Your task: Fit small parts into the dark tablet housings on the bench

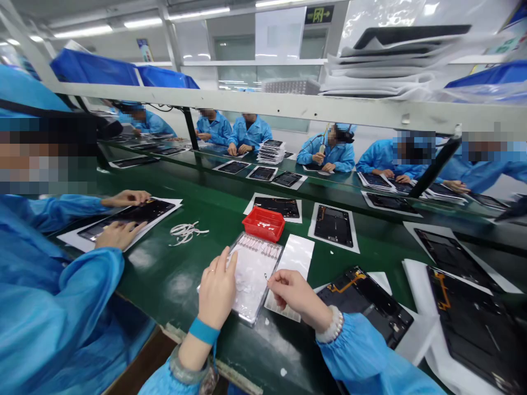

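Observation:
A clear plastic tray (252, 291) lies on the green bench in front of me, with rows of small parts with thin reddish leads (261, 245) at its far end. My left hand (217, 288) rests along the tray's left edge, fingers stretched out, a blue band at the wrist. Over the right edge of the tray, my right hand (294, 293) pinches a tiny dark part (265, 276) between thumb and forefinger; its kind is too small to tell. Beneath that hand lies a white sheet of labels or stickers (300, 253), partly covered.
A red bin (263, 224) with small white bits stands behind the tray. Black device panels (366, 302) on white sheets lie to the right and farther back. Curled white strips (186, 232) lie left. A co-worker's hands (119, 235) work on a panel at left. A shelf beam (263, 103) crosses overhead.

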Demonstrator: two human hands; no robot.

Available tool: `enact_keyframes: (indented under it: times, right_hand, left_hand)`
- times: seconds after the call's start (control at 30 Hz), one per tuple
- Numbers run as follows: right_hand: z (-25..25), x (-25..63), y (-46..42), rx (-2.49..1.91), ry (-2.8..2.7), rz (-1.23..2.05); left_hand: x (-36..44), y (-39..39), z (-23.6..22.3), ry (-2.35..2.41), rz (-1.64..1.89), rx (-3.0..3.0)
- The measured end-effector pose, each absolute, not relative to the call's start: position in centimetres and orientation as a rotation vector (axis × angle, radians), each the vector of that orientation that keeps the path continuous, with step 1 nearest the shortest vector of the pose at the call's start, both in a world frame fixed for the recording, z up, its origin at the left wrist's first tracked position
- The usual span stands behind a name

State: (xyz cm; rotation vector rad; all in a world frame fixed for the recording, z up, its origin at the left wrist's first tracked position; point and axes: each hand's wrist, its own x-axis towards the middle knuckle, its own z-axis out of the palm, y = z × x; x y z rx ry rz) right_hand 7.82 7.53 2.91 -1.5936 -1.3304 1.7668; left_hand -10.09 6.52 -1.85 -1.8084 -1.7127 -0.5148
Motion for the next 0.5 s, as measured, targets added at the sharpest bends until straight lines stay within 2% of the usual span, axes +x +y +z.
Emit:
enact_keyframes:
  times: [0.1,0.2,0.27,0.33,0.4,0.47,0.5]
  right_hand:
    - [4.5,9.5,6.9,-1.539,-1.089,2.023]
    - [5.4,11.5,5.7,-1.406,-0.962,2.201]
    - [5.7,13.0,4.6,-1.421,-0.973,2.191]
    - [5.8,14.7,3.2,-1.527,-1.200,1.940]
    - [5.8,16.4,1.7,-1.587,-1.571,1.495]
    - [5.7,18.2,0.1,-1.566,-1.810,1.134]
    - [5.7,18.9,-0.7,-1.564,-1.856,1.054]
  left_hand:
    - [-8.3,5.4,-0.7,-1.546,-0.638,-2.109]
    - [-5.2,3.9,0.8,-1.414,-1.014,-2.466]
    - [-3.3,3.2,1.3,-1.419,-1.244,-2.612]
    - [-1.6,2.6,1.2,-1.535,-1.392,-2.765]
    - [-0.1,2.1,0.8,-1.791,-1.421,-3.063]
    - [1.2,1.5,0.3,-2.158,-1.217,-3.420]
    - [1.9,1.2,0.1,-2.321,-1.043,-3.545]
